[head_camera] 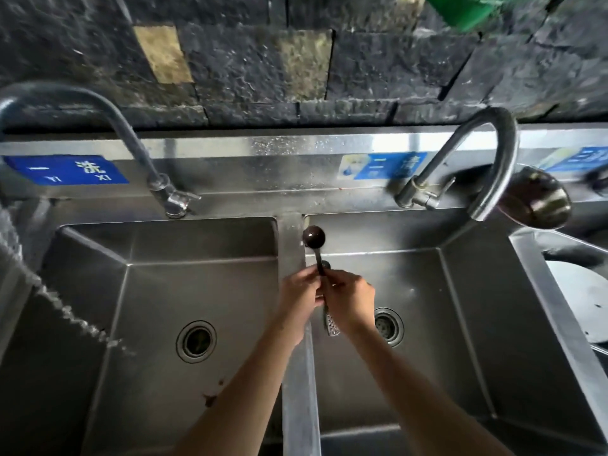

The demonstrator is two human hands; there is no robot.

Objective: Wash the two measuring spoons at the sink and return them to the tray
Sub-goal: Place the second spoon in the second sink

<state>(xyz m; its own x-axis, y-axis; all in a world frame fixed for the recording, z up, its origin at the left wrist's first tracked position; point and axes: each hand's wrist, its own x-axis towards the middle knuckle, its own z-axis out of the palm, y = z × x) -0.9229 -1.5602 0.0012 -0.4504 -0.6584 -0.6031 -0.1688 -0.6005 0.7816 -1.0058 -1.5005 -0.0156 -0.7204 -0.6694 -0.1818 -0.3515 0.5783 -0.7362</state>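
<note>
Both hands, left hand (301, 292) and right hand (348, 302), are pinching the measuring spoons (314, 236) over the sink (291, 232) divider. Washing appears under way; return to tray is outstanding.

Dark stone wall (362, 60) | two gooseneck taps: left (131, 139), right (493, 153) | blue labels (65, 169) on backsplash | green object (470, 11) top right | drain strainers (196, 341) in both basins

Dark round-bowled measuring spoon (314, 237) sticks up beyond the fingertips; second spoon's (332, 324) dimpled metal handle hangs below the fingers.
</note>
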